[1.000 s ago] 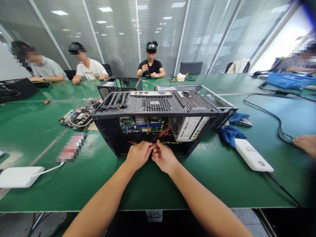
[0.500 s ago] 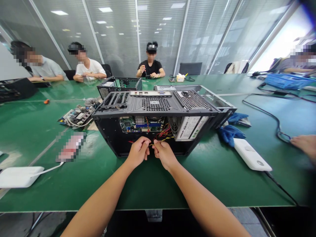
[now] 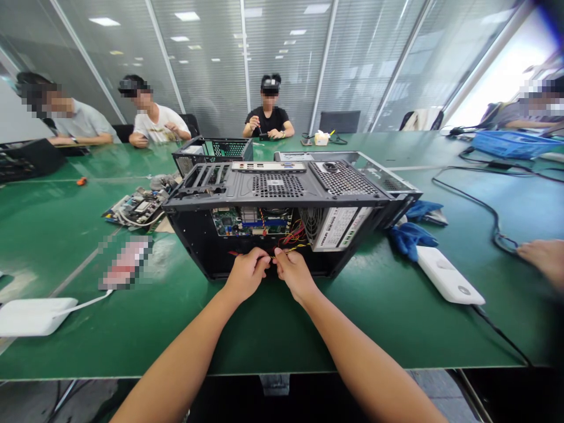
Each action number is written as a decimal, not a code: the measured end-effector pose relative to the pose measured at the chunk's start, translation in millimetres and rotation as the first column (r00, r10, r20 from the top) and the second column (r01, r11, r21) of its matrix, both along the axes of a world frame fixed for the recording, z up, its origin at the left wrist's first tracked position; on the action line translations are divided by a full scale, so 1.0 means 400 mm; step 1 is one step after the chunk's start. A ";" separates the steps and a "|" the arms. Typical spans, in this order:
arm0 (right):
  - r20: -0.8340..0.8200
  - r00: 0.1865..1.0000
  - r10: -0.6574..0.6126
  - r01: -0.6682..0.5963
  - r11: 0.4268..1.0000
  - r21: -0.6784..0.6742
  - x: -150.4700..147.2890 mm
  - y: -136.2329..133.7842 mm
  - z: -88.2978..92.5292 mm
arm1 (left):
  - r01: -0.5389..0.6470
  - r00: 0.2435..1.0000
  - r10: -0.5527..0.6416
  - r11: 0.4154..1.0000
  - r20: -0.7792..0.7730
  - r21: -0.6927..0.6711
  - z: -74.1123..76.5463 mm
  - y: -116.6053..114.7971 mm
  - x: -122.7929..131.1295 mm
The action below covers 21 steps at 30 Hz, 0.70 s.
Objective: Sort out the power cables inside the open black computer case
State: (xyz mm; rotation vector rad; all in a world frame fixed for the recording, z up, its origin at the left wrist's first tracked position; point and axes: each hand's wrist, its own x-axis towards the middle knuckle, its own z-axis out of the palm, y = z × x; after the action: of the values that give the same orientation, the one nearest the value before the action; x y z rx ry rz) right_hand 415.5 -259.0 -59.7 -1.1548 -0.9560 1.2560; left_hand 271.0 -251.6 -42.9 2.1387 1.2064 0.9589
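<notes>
Before me an open black computer case [image 3: 238, 189] lies on the table, its ported back panel facing up and its open side towards me. Inside are a green motherboard [image 3: 228, 223] and a power supply [image 3: 342, 230] with a fan and white label. Red, black and yellow power supply wires [image 3: 296, 248] run towards my fingers. My left hand [image 3: 245, 273] and my right hand [image 3: 291, 269] are closed, fingertips pinching these wires close together at the case opening. The exact bit between the fingertips is too small to make out. A red wire end shows left of my left hand.
Left are a loose circuit board [image 3: 141, 205], a blurred-out phone [image 3: 126, 261] and a white charger [image 3: 37, 316]. Blue gloves [image 3: 412, 238], a white power strip [image 3: 449, 276] and another person's hand [image 3: 544, 258] are right. More cases stand behind; several people sit around the table.
My hands stay at the wires with only a slight shift of the fingers. Across the table, the person in white on the left has raised a hand.
</notes>
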 end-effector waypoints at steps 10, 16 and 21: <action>0.019 1.000 -0.003 0.003 1.000 -0.014 0.004 0.001 -0.002 | 0.046 0.990 0.001 0.946 -0.143 0.321 0.000 0.012 -0.019; 0.044 0.999 0.000 0.001 1.000 -0.008 0.004 -0.002 0.003 | 0.077 0.986 -0.033 0.959 -0.162 0.273 0.002 0.009 -0.016; 0.064 0.998 -0.007 0.006 1.000 0.019 0.004 -0.004 0.008 | 0.056 0.998 -0.055 0.998 -0.025 0.020 -0.010 0.009 -0.008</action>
State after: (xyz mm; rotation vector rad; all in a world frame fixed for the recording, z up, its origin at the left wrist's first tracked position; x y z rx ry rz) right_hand 417.2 -260.7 -56.4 -1.1881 -1.0085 1.2083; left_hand 267.9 -248.0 -46.7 2.1940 1.1468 0.9275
